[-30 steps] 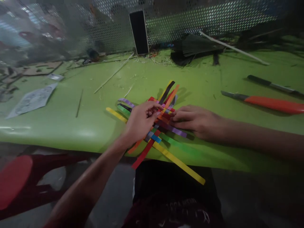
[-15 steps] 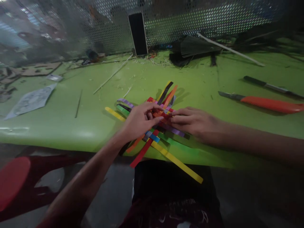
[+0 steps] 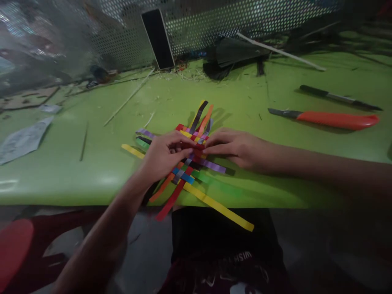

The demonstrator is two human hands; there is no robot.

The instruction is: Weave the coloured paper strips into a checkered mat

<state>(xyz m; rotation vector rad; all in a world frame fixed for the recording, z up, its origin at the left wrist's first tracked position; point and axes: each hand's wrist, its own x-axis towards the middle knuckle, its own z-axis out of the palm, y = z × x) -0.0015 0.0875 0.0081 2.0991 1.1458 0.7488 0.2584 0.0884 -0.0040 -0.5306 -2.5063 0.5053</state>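
A flat weave of coloured paper strips [image 3: 185,165] lies near the table's front edge, loose ends fanning out on all sides. A long yellow strip [image 3: 220,206] and a red strip [image 3: 174,202] reach past the edge, while a purple strip [image 3: 214,166] points right. Over the weave's left part rests my left hand [image 3: 162,155], thumb and forefinger closed near a red strip in the middle. From the right, my right hand [image 3: 234,147] pinches that red strip [image 3: 199,147] with its fingertips. My fingers hide part of the weave's centre.
Right of the weave lie a red-handled knife [image 3: 337,119] and a dark pen-like tool [image 3: 339,98]. A phone [image 3: 158,38] leans against the perforated metal screen. Thin sticks, scraps and a printed paper [image 3: 26,139] lie about. A red stool [image 3: 15,245] stands lower left.
The view has shifted, so the table things appear farther left. Both hands stay at the weave's middle; my right fingers are straighter, and more of the upper weave shows between the hands.
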